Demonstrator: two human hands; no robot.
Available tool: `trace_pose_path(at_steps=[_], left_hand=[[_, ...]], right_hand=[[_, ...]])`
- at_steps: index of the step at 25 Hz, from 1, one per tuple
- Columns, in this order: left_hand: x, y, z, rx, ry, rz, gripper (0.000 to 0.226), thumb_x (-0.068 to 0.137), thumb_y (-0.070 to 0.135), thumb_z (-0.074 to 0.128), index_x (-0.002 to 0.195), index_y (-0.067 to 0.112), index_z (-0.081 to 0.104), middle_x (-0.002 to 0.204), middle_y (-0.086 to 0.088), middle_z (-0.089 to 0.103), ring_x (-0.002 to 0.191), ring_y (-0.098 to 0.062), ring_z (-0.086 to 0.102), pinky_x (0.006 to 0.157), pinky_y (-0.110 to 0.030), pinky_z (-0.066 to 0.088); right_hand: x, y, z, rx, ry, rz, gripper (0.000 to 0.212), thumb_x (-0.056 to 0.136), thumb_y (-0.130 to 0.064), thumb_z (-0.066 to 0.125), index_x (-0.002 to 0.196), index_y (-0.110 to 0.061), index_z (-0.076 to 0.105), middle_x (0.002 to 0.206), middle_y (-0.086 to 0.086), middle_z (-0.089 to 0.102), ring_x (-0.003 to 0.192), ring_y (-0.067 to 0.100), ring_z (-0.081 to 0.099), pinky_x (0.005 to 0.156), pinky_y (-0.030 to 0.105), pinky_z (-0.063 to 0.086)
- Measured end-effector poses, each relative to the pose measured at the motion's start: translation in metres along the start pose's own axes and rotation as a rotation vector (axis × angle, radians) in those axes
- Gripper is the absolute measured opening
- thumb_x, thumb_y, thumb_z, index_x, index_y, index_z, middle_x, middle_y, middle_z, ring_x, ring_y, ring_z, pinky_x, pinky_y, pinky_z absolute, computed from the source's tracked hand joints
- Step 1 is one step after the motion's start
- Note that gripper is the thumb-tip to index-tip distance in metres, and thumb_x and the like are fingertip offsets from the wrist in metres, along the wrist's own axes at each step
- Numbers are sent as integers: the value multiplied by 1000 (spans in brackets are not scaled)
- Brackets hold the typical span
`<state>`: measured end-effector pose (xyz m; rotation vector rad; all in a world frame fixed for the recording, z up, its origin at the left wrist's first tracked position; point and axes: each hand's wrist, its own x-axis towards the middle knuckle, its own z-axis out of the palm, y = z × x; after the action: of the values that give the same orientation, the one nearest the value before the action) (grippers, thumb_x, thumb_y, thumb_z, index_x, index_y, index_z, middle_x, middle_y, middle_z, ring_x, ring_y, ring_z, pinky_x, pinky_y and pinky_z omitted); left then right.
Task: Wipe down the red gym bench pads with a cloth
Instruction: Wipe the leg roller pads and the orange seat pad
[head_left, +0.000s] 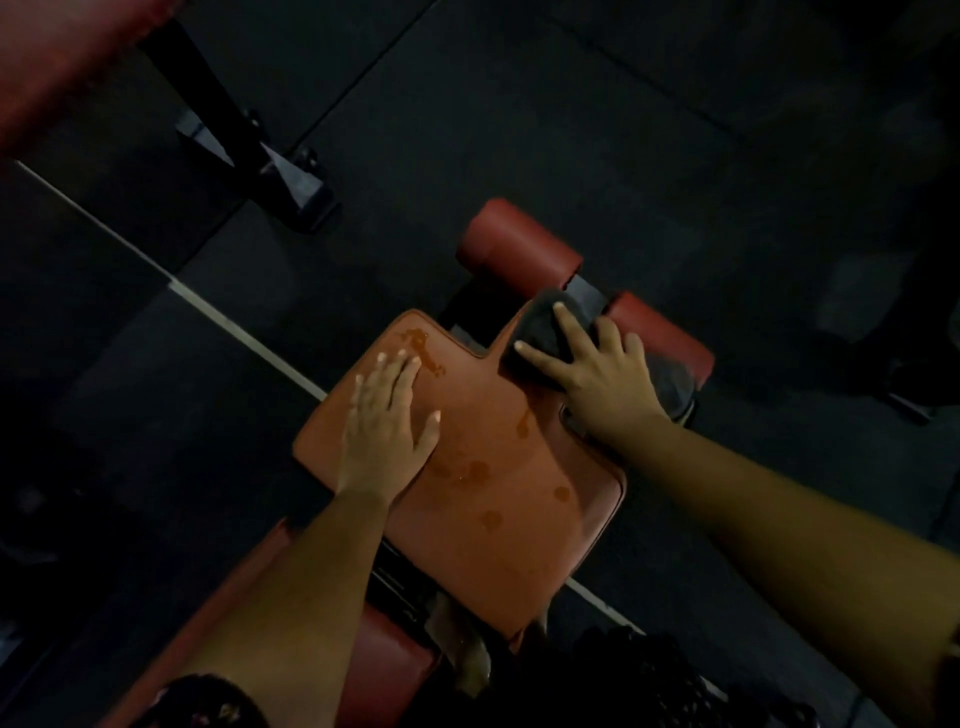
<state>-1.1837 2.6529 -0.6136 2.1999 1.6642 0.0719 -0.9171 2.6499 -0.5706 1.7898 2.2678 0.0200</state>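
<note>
Dark cloth (535, 327) under right hand (597, 369); left hand (387, 431) flat on red pad (498, 483).

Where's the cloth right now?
Head view, right of centre: the dark cloth sits on the far right corner of the red seat pad, pressed under the right hand, just short of the red roller pads.

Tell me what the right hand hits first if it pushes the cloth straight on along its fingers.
Probably the red roller pad, just past the seat pad. The right hand lies flat on the dark cloth, fingers aimed at it. Whether the roller sits at the same height is unclear.
</note>
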Motion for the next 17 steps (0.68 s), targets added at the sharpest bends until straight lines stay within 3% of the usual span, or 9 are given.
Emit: trace_pose_path(at_steps=[3, 7, 9, 12, 15, 17], left_hand=[[1, 2, 2, 15, -21, -31, 71, 94, 39, 54, 153, 14, 26, 161, -5, 21, 150, -20, 8, 121, -40, 2], [4, -7, -2, 79, -42, 11, 70, 93, 49, 48, 151, 15, 30, 159, -7, 26, 148, -24, 17, 118, -43, 12], [5, -13, -4, 133, -43, 77, 68, 94, 54, 38, 150, 16, 32, 158, -9, 25, 146, -27, 21, 117, -47, 15], [5, -25, -4, 213, -75, 206, 70, 94, 58, 28, 149, 16, 32, 158, -12, 21, 144, -30, 22, 118, -49, 12], [4, -34, -5, 184, -84, 192, 72, 95, 58, 25, 152, 15, 27, 160, -14, 20, 146, -31, 22, 119, -48, 12], [2, -34, -6, 144, -91, 164, 72, 95, 59, 23, 153, 16, 24, 160, -14, 21, 147, -30, 20, 120, -47, 12]], right_hand=[[44, -19, -16, 49, -92, 6, 61, 97, -38, 47, 147, -52, 14, 161, 12, 2, 131, 48, 24, 91, 52, 36], [41, -26, -12, 73, -175, -81, 66, 99, -35, 45, 147, -55, 4, 160, 6, -13, 139, 51, 7, 91, 59, 38], [10, -11, -3, 57, -128, -110, 74, 94, -28, 55, 147, -54, 10, 161, 8, -5, 135, 51, 18, 80, 55, 45], [-39, 11, 11, 132, -70, 2, 83, 77, -26, 74, 142, -51, 29, 156, 14, 23, 111, 51, 45, 64, 53, 51], [-88, 18, 28, 145, -270, 72, 84, 83, -26, 66, 146, -53, 18, 160, 10, 18, 116, 44, 43, 78, 54, 52], [-108, 17, 30, 255, -209, 164, 91, 78, -23, 75, 146, -48, 20, 156, 11, 29, 112, 45, 47, 74, 55, 53]])
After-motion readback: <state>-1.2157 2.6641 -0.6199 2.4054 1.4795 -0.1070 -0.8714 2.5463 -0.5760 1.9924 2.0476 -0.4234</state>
